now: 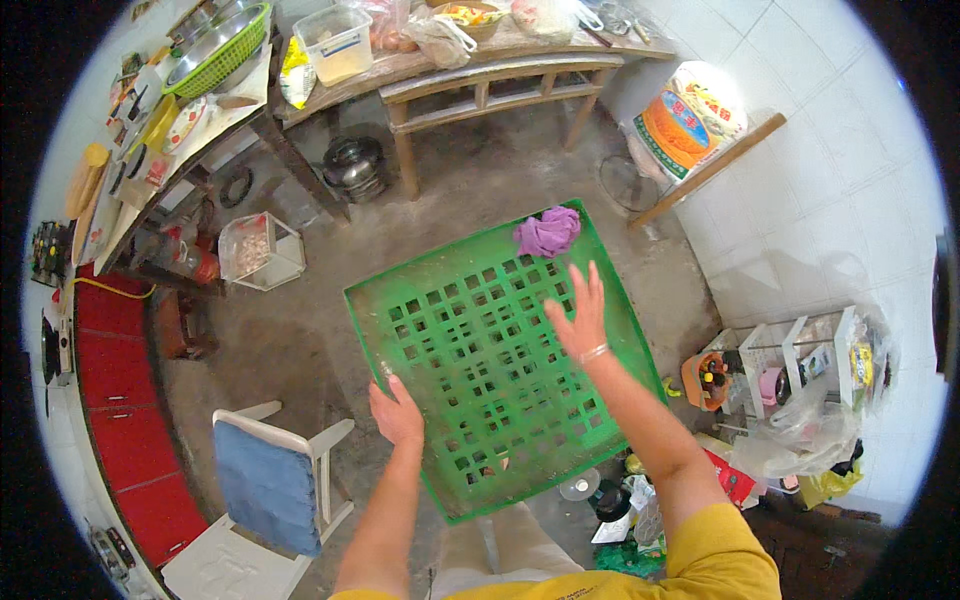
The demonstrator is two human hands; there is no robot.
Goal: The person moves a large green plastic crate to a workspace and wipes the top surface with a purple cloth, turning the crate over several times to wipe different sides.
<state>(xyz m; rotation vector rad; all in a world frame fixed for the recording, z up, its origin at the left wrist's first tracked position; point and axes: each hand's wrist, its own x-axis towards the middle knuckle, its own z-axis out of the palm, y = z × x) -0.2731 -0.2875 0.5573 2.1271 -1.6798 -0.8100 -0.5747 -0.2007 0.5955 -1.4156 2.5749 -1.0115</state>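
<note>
A large green plastic tray point(488, 498) with rows of square holes spreads out in front of me, turned at a slant. My left hand point(399, 413) grips its left rim, the thumb on the inner side and the other fingers partly hidden at the outside. Over the right half of the tray, my right hand point(582, 322) is held with its fingers apart and nothing in it. A crumpled purple cloth point(548, 232) lies in the tray's far corner, just beyond the right fingertips.
A white chair point(240, 560) with a blue cushion stands at the left, near red cabinets point(125, 430). Along the back are a wooden bench point(500, 80) and a table with food containers. To the right are a white shelf point(790, 350) and a big printed sack point(685, 120).
</note>
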